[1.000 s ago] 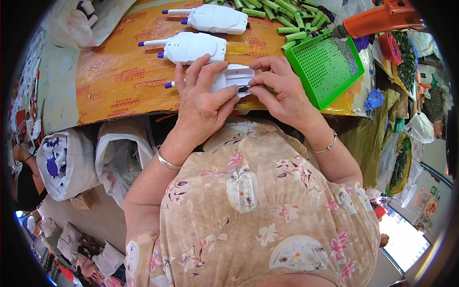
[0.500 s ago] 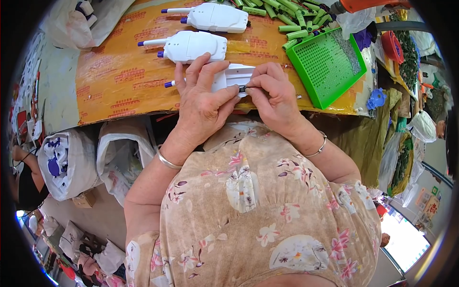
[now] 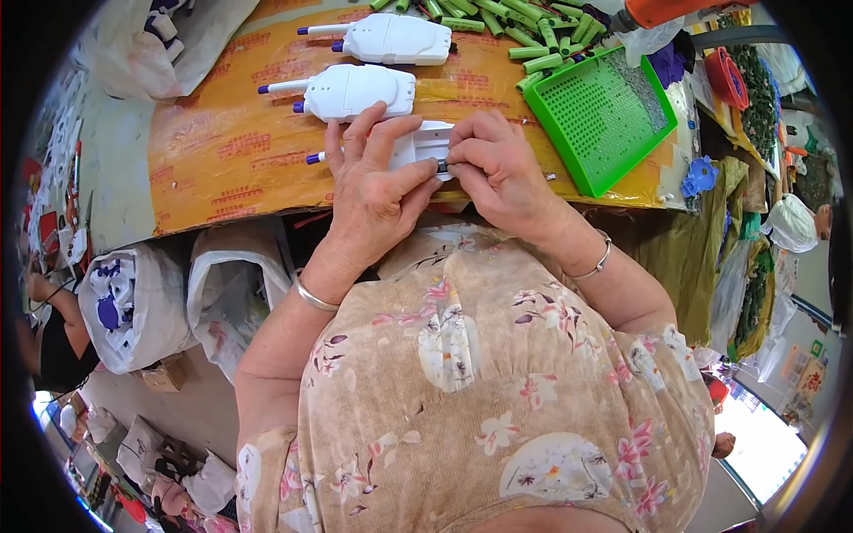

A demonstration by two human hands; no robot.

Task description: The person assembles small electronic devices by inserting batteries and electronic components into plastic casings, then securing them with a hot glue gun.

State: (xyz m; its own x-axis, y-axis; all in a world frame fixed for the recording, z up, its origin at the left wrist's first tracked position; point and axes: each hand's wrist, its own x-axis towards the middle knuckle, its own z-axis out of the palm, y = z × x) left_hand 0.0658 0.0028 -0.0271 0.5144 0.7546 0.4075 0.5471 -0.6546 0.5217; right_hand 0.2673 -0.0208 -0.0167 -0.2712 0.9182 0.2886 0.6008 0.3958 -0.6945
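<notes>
A white plastic toy walkie-talkie shell point(image 3: 434, 135) lies on the table's near edge, its hollow inside facing up and a purple-tipped antenna sticking out leftward. My left hand point(image 3: 378, 173) grips it, fingers spread over its left part, thumb and forefinger at the near edge. My right hand point(image 3: 505, 173) is closed in a pinch at the shell's right end, on a small dark part point(image 3: 442, 166) by the left thumb tip. The fingers hide most of that part, so its kind does not show. Two closed white walkie-talkies point(image 3: 360, 91) with purple-tipped antennas lie just beyond.
A green perforated tray point(image 3: 582, 173) with tiny grey metal pieces stands to the right. Behind it are piled green cylinders point(image 3: 539, 64) and an orange tool point(image 3: 662, 11). White sacks point(image 3: 133, 333) of parts stand below the table point(image 3: 209, 191) at left. Another person's arm point(image 3: 67, 311) shows far left.
My right hand has shifted slightly left, closer to my left thumb, with the small dark part still between the hands. The whole view has moved a little.
</notes>
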